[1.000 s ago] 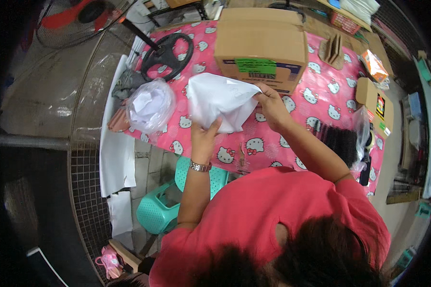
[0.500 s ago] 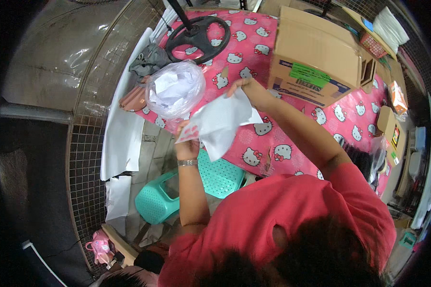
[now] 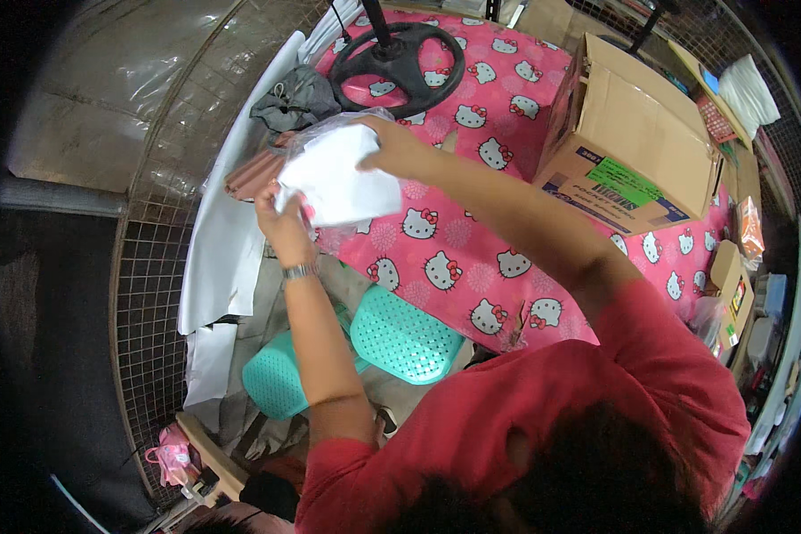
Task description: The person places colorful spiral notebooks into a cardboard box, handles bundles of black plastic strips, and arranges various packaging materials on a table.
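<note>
Moved left since half a second ago, the white sheet (image 3: pixel 345 182) now covers much of the clear plastic bag (image 3: pixel 313 133), which was mostly uncovered then. At far left stand wire mesh (image 3: pixel 151 356) and pale sheeting (image 3: pixel 221 262) along the worktop's edge; nearer the person, two teal stools (image 3: pixel 407 338) sit on the floor. The left hand (image 3: pixel 282 222) pinches the sheet's lower left, thumb on top, beside a brownish folded item (image 3: pixel 254 175). The right hand (image 3: pixel 395 149) grips its upper right, some fingers hidden. The sheet is held up and not yet set down, so its handling looks unfinished; whether any of it is inside the bag, I cannot tell. Behind lies a black wheel (image 3: pixel 388 55) on the worktop (image 3: pixel 458 233), covered in pink cat-face print. Farther right sits a closed cardboard box (image 3: pixel 645 116), then a crowded shelf area.
</note>
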Tool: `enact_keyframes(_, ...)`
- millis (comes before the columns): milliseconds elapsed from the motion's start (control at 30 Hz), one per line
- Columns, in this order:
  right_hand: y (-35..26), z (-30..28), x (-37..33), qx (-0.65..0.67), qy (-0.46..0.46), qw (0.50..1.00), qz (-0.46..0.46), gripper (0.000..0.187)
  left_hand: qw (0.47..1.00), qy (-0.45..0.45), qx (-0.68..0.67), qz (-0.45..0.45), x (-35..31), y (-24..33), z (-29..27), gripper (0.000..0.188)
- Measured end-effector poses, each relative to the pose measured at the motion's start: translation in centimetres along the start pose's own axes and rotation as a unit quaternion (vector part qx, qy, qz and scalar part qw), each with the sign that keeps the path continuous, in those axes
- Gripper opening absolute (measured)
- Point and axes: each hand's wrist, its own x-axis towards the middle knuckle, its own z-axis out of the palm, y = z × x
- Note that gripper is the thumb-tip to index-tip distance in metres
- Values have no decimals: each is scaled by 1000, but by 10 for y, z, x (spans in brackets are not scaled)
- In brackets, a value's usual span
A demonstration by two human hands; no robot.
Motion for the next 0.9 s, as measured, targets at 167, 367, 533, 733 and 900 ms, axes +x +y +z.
enact_keyframes(167,-11,57,68,-63,-8,974,-217,28,981,0,-137,-136,88,-53,-5,20)
enact_keyframes(367,51,91,77,-169,-123,943,-257,27,835,70,-343,-424,91,-99,7,47)
enact_keyframes(533,106,107,41,-329,-215,840,-374,13,893,-15,-256,-369,81,-82,27,57)
enact_keyframes(733,135,111,65,-507,-389,724,-259,12,915,-74,-156,-364,134,-151,27,31)
enact_keyframes(900,157,116,54,-483,-386,752,-230,16,941,-15,-25,-336,154,-159,34,28)
